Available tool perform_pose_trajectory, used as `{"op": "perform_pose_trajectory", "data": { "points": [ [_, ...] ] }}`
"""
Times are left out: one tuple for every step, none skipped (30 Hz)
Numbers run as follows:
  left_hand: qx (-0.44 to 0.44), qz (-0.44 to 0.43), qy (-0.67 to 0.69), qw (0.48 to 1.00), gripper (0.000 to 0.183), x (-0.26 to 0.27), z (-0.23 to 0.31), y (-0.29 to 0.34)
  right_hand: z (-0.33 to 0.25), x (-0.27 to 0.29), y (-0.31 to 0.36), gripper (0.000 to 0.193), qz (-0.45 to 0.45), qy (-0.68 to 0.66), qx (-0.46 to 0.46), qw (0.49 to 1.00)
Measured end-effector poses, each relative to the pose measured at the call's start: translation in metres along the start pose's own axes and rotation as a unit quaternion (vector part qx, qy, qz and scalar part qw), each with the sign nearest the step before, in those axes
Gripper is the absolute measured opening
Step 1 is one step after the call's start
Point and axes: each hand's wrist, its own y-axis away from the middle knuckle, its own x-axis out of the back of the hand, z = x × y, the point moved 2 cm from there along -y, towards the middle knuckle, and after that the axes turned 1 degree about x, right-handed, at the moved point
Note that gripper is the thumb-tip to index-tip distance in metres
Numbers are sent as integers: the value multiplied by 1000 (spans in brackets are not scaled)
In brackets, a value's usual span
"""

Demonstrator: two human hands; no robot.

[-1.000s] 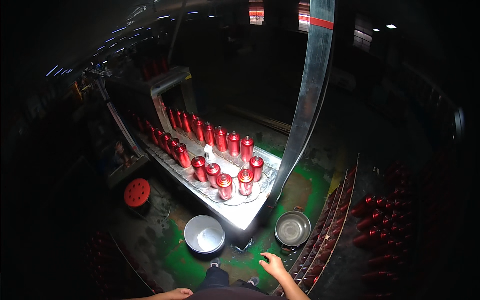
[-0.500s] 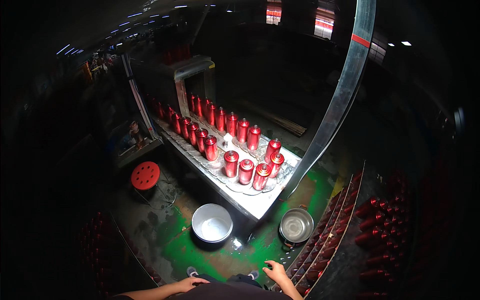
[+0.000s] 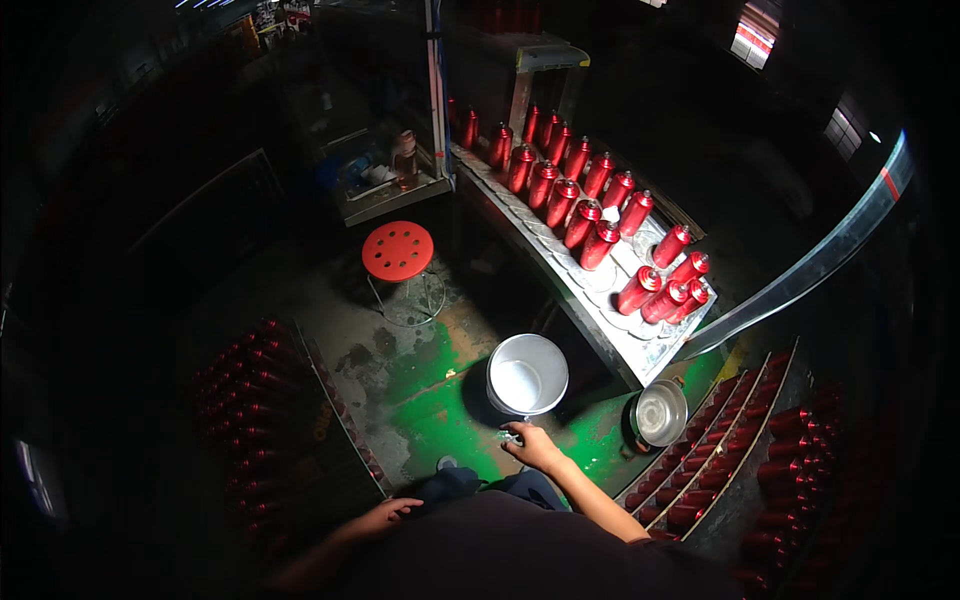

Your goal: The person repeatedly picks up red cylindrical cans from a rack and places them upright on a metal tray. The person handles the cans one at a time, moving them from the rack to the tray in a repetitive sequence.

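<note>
My right hand (image 3: 533, 446) hangs in the air just short of a white bucket (image 3: 527, 375) on the floor. Its fingers are loosely bent and apart, and nothing shows in them. Low beside my body is my left hand (image 3: 388, 513), fingers stretched out and holding nothing, partly in shadow. Beyond the bucket, a conveyor table (image 3: 640, 360) carries two rows of shiny red cylinders (image 3: 600, 245) with narrow metal tops, standing upright. Several more red cylinders (image 3: 665, 300) are grouped at its near end.
A steel pot (image 3: 661, 413) stands right of the bucket. Racks of red cylinders (image 3: 700, 465) lie at right, and stacked cylinders (image 3: 255, 420) at left. A red round stool (image 3: 398, 251) stands left of the table. A curved metal post (image 3: 800, 280) rises at the table's near corner.
The view has swung left, so the table and bucket sit further right in it. My right hand has reached forward toward the bucket. My left hand stays low by my body.
</note>
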Motion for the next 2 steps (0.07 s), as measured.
{"op": "perform_pose_trajectory", "data": {
  "points": [
    [26, 9, 27, 999, 65, 5, -3, 12, -18, -3, -15, 44, -25, -4, -1, 1000],
    [27, -2, 21, 999, 68, 14, -14, 22, -33, -8, -32, 44, -38, 18, 12, 999]
  ]
}}
